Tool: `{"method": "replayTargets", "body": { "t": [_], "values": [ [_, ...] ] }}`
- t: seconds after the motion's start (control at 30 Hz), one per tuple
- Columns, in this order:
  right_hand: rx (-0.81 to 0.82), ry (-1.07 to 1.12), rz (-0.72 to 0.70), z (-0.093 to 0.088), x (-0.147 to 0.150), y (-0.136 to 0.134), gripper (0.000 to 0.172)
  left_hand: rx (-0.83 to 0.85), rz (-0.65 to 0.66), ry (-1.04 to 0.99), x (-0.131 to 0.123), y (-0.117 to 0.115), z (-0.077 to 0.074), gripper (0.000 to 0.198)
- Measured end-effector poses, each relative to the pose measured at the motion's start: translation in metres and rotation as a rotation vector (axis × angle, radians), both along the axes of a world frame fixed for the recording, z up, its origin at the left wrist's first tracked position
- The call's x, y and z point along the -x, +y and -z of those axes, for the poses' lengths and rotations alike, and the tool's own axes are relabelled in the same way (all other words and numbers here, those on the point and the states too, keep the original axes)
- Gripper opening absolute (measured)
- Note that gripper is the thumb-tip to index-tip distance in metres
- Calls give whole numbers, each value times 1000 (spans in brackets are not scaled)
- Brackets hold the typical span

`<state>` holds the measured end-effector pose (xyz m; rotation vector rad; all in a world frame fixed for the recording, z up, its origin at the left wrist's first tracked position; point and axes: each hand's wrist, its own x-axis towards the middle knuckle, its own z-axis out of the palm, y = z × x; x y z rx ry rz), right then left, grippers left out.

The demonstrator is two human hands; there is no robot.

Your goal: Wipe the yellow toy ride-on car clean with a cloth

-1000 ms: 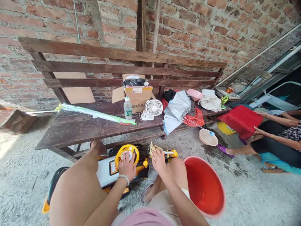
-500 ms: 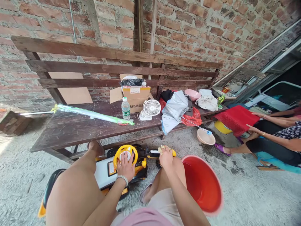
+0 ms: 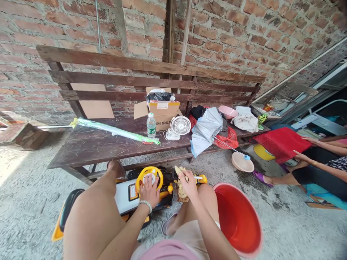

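Between my legs stands a toy ride-on car (image 3: 126,198) with a white and black body and yellow parts. My left hand (image 3: 150,193) lies with spread fingers on its yellow steering wheel (image 3: 140,177). A crumpled pale-yellow cloth (image 3: 182,193) hangs from my right hand (image 3: 189,185), whose fingers are closed round it. The cloth hangs down in front of the car's front arm (image 3: 202,178), which has a yellow end. Right beside my right knee is a red bucket (image 3: 238,216).
A wooden bench (image 3: 89,144) holds a water bottle (image 3: 151,126), a white fan (image 3: 180,125), a cardboard box (image 3: 165,115), a folded umbrella (image 3: 207,126) and a long wrapped item (image 3: 116,130). A basin (image 3: 242,161) is on the floor. At right, a seated person handles red cloth (image 3: 284,142).
My right hand has moved slightly left off the front arm's end, and the cloth now hangs down lower from it. My left hand stays on the steering wheel. The view has shifted a little.
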<state>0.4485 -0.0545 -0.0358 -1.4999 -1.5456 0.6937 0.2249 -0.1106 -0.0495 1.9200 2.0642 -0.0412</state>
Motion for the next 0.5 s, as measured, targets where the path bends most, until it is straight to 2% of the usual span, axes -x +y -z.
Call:
{"method": "replayTargets", "body": {
  "t": [0.07,0.17,0.27,0.37,0.5],
  "values": [
    [-2,-109,-59,-11,15,5,33,0,-2,-16,1,0,1,68],
    [121,-432,-133,-21,40,12,20,3,-6,-36,3,0,4,69],
    [258,-664,-155,-28,52,23,26,-7,-4,-51,5,-1,6,68],
    [376,-690,-165,-37,51,42,31,-26,4,-52,5,-1,8,67],
    [536,-601,-153,-42,44,73,31,-3,1,-54,3,-1,10,67]
  ]
}}
